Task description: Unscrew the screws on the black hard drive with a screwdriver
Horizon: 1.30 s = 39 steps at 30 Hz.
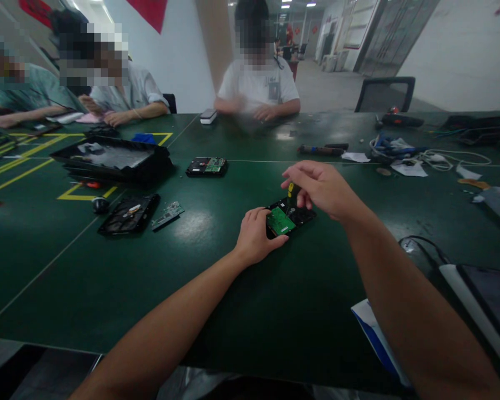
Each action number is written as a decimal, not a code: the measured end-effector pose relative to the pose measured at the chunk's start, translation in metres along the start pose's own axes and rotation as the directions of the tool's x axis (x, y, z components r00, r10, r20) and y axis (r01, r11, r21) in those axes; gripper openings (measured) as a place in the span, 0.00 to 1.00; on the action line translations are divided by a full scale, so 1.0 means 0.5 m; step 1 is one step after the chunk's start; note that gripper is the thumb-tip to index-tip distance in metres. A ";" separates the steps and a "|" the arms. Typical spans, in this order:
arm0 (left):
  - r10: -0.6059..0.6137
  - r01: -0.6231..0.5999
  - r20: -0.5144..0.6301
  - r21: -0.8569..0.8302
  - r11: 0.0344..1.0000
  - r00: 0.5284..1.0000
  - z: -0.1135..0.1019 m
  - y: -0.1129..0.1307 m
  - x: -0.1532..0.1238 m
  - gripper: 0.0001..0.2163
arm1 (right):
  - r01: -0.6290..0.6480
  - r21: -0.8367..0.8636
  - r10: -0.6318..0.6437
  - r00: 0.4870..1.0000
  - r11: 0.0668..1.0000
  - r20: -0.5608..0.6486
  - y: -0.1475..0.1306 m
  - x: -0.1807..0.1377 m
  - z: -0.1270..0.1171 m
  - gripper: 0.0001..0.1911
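Note:
A black hard drive point(305, 215) with a green circuit board point(280, 221) facing up lies on the table ahead of me. My left hand point(255, 236) grips its left end, fingers on the far edge and thumb along the near edge. Over the drive, my right hand point(316, 189) has its fingers closed round a small screwdriver point(290, 190) with a yellow and black handle. The screwdriver points down toward the board's right edge; whether its tip sits in a screw is too small to tell.
A second hard drive point(206, 166) lies farther back. To the left are a black tray point(112, 158), a black casing point(130, 214) and a loose circuit board point(168, 215). Cables point(437, 158), a power tool point(401, 120) and a phone point(489, 300) lie right. People sit across the table point(216, 294).

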<state>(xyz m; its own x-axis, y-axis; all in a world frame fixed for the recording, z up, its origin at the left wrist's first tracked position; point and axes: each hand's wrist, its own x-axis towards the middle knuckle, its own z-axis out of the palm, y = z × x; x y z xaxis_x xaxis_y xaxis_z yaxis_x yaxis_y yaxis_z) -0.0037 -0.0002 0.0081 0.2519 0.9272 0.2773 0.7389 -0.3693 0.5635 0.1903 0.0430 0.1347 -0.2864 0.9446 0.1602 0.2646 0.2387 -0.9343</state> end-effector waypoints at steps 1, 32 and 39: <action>0.001 -0.001 -0.001 0.000 1.000 1.000 0.000 0.000 0.000 0.32 | -0.001 0.039 0.000 1.000 0.999 0.021 0.000 0.000 0.000 0.18; -0.016 0.016 0.015 0.009 1.000 1.000 -0.007 0.009 -0.002 0.34 | 0.037 -0.287 -0.092 0.979 0.957 -0.181 0.009 0.004 -0.012 0.18; -0.010 0.009 0.014 0.007 1.000 1.000 -0.003 0.004 -0.001 0.34 | 0.071 -0.016 -0.071 0.997 0.997 0.010 0.008 0.004 -0.008 0.22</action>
<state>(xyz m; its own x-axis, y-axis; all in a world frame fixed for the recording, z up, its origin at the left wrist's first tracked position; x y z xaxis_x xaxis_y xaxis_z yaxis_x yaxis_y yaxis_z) -0.0034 -0.0013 0.0102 0.2535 0.9314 0.2611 0.7457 -0.3601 0.5606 0.1943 0.0468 0.1325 -0.3139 0.9229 0.2229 0.2586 0.3090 -0.9152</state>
